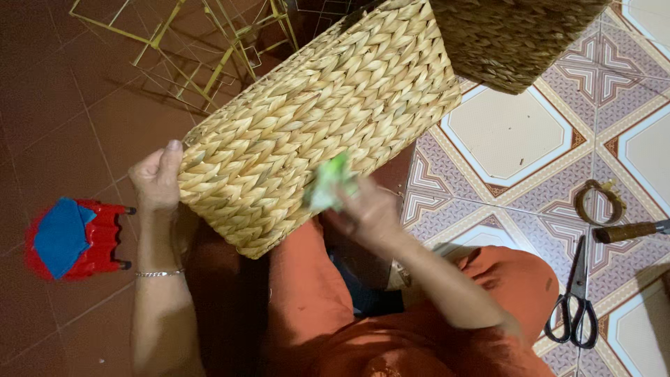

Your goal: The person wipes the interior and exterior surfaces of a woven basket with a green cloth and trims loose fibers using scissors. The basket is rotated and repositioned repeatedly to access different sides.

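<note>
Resting tilted across the person's lap is 1 large woven basket (317,122), pale straw in colour, its braided side turned up toward the camera. A 2nd, darker woven basket (513,42) sits at the top edge of the view, just beyond the first one's far corner.

The left hand (157,178) grips the near-left corner of the pale basket: the thumb lies flat on the weave and the other fingers curl behind the edge, out of sight. A thin bracelet (159,274) circles that wrist. The right hand (366,213) is closed around 1 small green cloth (328,181) (blurred, so its exact shape is unclear) and presses it against the lower side of the same basket.

On the dark red floor at the left stands 1 red plastic stool (101,241) with a blue pad (61,236) on top. Yellow wire frames (202,49) lie at the top left; their number cannot be counted. On the patterned tiles at the right lie 1 pair of black-handled scissors (576,300), 1 wooden-handled tool (628,230) and 1 small brown ring (599,202) just beside it.
</note>
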